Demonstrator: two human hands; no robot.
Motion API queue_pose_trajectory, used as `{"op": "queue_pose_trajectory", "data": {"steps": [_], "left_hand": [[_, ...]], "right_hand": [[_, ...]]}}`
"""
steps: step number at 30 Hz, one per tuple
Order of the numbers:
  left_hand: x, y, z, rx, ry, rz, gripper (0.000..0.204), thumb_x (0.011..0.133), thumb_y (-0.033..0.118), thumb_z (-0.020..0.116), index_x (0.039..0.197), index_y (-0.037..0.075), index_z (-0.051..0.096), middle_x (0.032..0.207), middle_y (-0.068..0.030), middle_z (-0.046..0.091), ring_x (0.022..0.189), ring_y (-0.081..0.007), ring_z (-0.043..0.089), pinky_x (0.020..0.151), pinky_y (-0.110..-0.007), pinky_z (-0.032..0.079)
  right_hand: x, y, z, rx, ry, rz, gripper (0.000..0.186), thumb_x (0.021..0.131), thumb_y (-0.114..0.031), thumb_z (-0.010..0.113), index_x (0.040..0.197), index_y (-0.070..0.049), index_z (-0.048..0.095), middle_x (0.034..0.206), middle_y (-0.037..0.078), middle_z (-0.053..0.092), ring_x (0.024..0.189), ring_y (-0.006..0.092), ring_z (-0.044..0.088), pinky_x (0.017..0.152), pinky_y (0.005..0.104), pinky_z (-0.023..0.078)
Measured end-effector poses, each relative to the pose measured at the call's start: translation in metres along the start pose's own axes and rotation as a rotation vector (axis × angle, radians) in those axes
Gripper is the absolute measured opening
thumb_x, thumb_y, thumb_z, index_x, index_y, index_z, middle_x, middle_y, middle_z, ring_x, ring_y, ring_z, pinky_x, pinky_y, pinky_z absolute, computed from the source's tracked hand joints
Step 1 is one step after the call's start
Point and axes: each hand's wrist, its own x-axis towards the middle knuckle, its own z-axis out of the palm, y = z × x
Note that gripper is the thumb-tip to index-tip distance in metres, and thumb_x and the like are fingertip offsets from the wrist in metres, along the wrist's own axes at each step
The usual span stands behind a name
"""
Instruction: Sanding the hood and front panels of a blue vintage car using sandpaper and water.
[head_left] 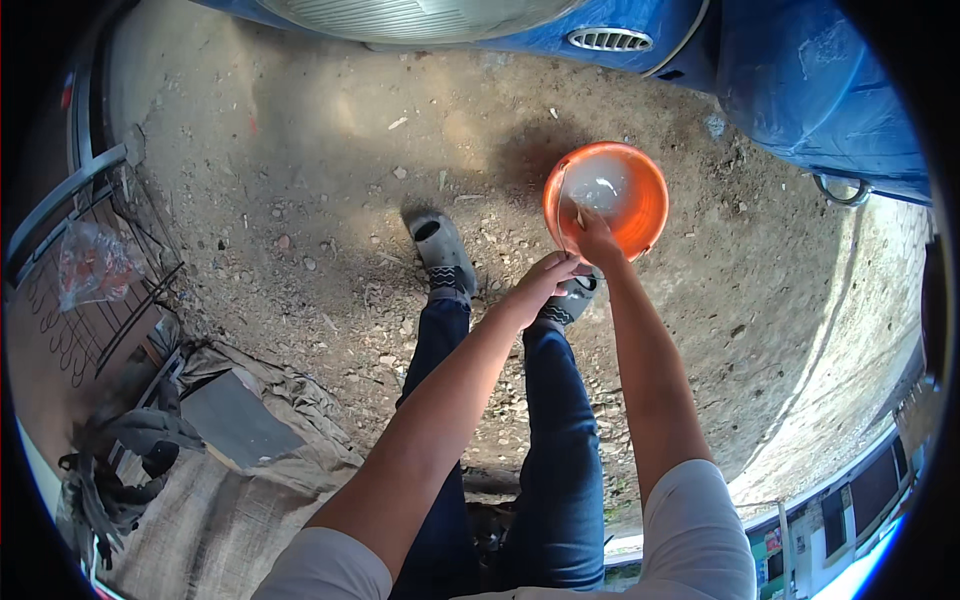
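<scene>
An orange bucket [612, 190] with pale liquid inside hangs above the dirt ground in front of me. My right hand [594, 238] grips its near rim, where a thin wire handle runs across the opening. My left hand [546, 280] is just below and left of the right one, fingers curled near the bucket's edge; whether it touches the bucket is unclear. Both forearms reach up from the lower edge. My legs in blue jeans and grey shoes [441, 250] stand beneath.
A blue vehicle body [800, 80] with a vent curves across the top and right. A metal rack with a plastic bag [95, 265] stands at left. Burlap sacking and dark cloth [230, 470] lie at lower left on the gravelly ground.
</scene>
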Motion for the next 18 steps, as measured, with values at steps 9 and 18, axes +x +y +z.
{"op": "queue_pose_trajectory", "data": {"steps": [9, 18], "left_hand": [[-0.064, 0.070, 0.013, -0.162, 0.389, -0.044, 0.037, 0.098, 0.040, 0.064, 0.123, 0.012, 0.059, 0.107, -0.0031, 0.065, 0.108, -0.0147, 0.067, 0.101, -0.035, 0.049], [-0.153, 0.128, -0.070, -0.196, 0.681, 0.122, 0.034, 0.099, 0.043, 0.067, 0.104, 0.009, 0.063, 0.074, 0.0004, 0.056, 0.064, -0.0117, 0.060, 0.063, -0.027, 0.052]], "right_hand": [[-0.058, -0.125, -0.061, 0.938, 0.258, 0.285, 0.051, 0.109, -0.024, 0.051, 0.156, -0.008, 0.043, 0.135, 0.007, 0.063, 0.122, 0.0202, 0.059, 0.105, 0.0324, 0.046], [-0.097, -0.259, -0.092, 1.388, 0.107, 0.365, 0.059, 0.104, -0.040, 0.059, 0.150, -0.004, 0.050, 0.146, 0.008, 0.058, 0.132, 0.0193, 0.055, 0.112, 0.0333, 0.041]]}}
